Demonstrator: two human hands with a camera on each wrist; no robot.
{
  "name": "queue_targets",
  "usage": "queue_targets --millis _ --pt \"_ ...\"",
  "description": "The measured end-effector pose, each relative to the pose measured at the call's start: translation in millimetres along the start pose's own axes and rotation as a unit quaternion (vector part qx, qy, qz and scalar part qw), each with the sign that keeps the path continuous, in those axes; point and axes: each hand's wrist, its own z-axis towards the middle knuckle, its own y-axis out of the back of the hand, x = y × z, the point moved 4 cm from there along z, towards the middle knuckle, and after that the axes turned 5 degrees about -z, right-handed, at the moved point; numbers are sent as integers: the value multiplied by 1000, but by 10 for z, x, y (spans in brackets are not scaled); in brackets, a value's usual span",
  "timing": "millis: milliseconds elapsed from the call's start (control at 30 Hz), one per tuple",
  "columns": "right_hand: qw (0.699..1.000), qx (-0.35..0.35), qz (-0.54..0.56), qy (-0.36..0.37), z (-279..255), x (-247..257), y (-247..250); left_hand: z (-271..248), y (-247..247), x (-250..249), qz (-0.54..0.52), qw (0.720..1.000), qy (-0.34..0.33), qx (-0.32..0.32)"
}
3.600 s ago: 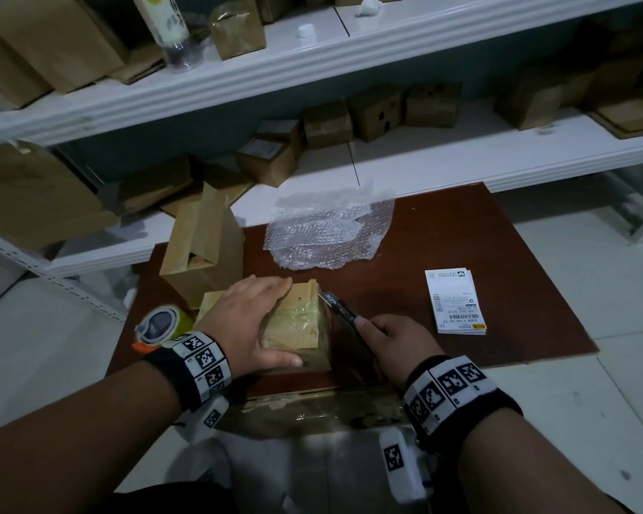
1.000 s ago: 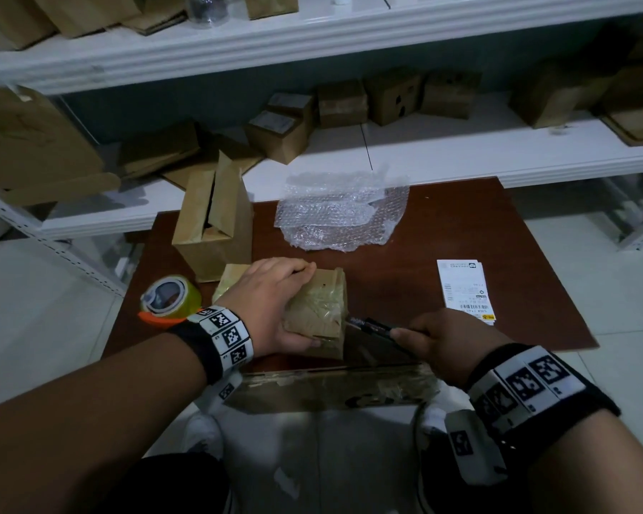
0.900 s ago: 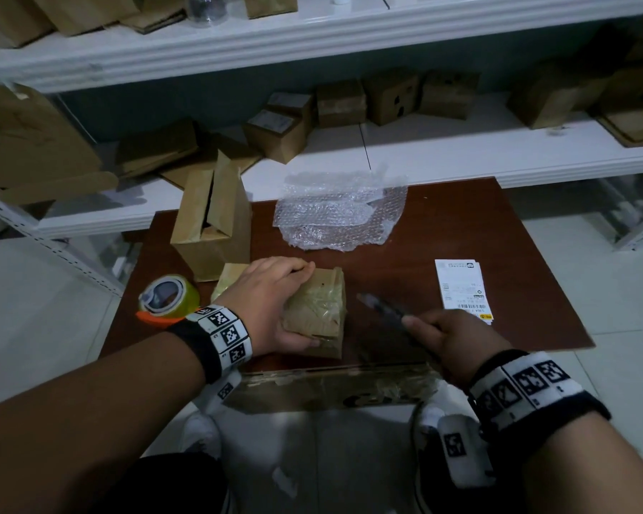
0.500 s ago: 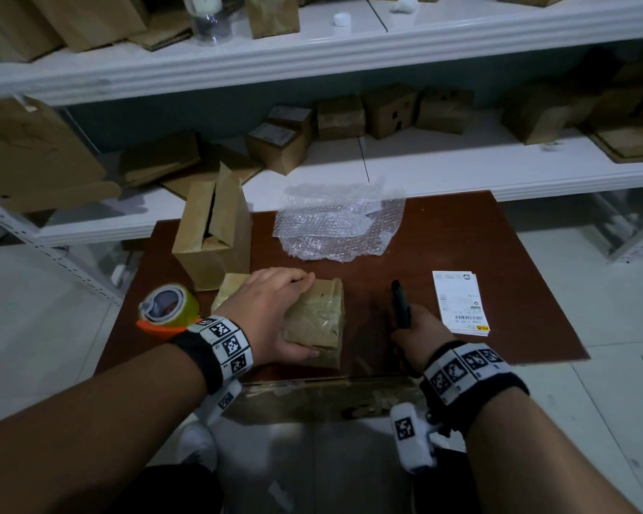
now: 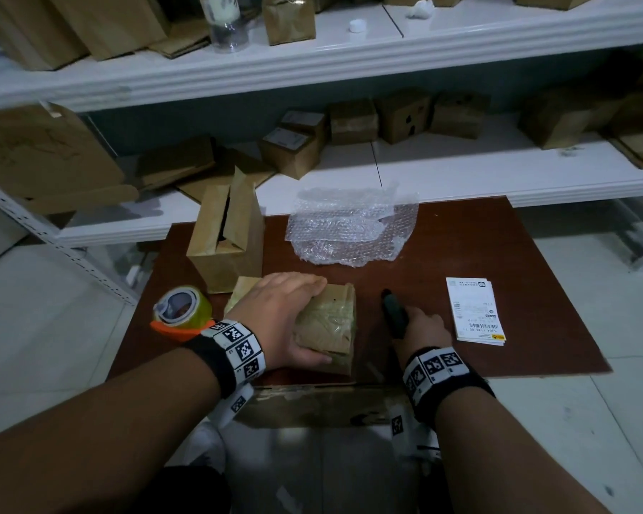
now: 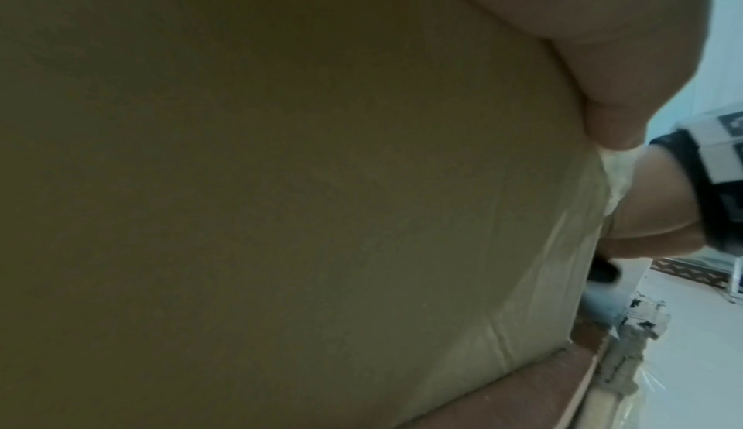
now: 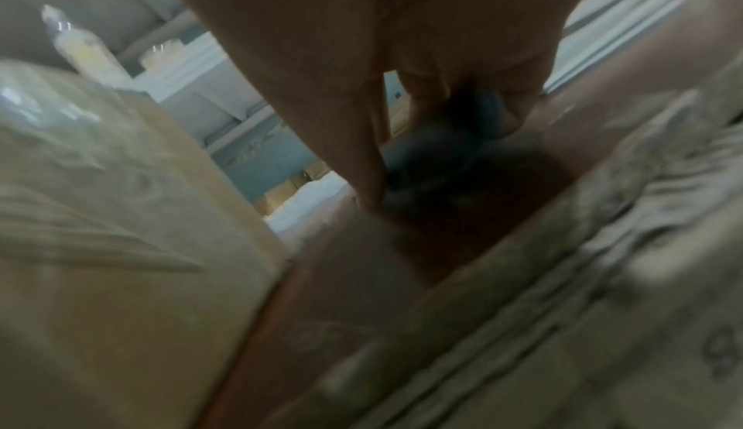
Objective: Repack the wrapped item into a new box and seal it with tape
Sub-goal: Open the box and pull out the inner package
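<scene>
A small brown box [image 5: 329, 324] wrapped in shiny tape sits near the front edge of the brown table [image 5: 498, 250]. My left hand [image 5: 286, 317] grips it, fingers over the top and thumb on the near side. In the left wrist view the box wall [image 6: 281, 213] fills the frame under my thumb [image 6: 603, 86]. Just right of the box, my right hand [image 5: 414, 320] holds a black utility knife [image 5: 394, 313] low on the table, pointing away from me. The right wrist view is blurred and shows the dark knife [image 7: 442, 149] under my fingers. An open-topped cardboard box [image 5: 227, 235] stands at the back left.
A tape roll on an orange dispenser [image 5: 181, 309] lies left of the taped box. Crumpled bubble wrap [image 5: 349, 228] lies at the back of the table. A stack of shipping labels [image 5: 476, 309] lies to the right. White shelves with several cardboard boxes [image 5: 405, 116] stand behind.
My right hand drew the knife away from the taped box's right side, turned it to point away, and lowered it to the table. The left hand stayed on the box.
</scene>
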Motion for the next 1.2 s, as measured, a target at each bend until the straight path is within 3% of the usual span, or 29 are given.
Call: queue_targets --millis 167,300,400,533,633,900,1000,1200 --pt "997 -52 20 43 -10 39 123 13 -4 17 -3 1000 7 -6" --pt "957 -139 213 136 -231 228 332 22 28 10 8 1000 14 2" --pt "913 -140 296 242 -453 447 384 6 90 -33 63 998 8 -3" --pt "910 -89 236 330 -563 630 245 -52 151 -43 92 996 11 -4" --pt "921 -65 197 331 -533 653 184 -120 179 -38 85 996 7 33" --pt "953 -75 126 263 -530 583 213 -334 239 44 83 995 -16 54" --pt "951 -83 140 263 -531 584 198 -224 268 26 56 997 -12 57" --pt "949 -33 217 227 -498 569 130 -104 283 34 86 992 -41 83"
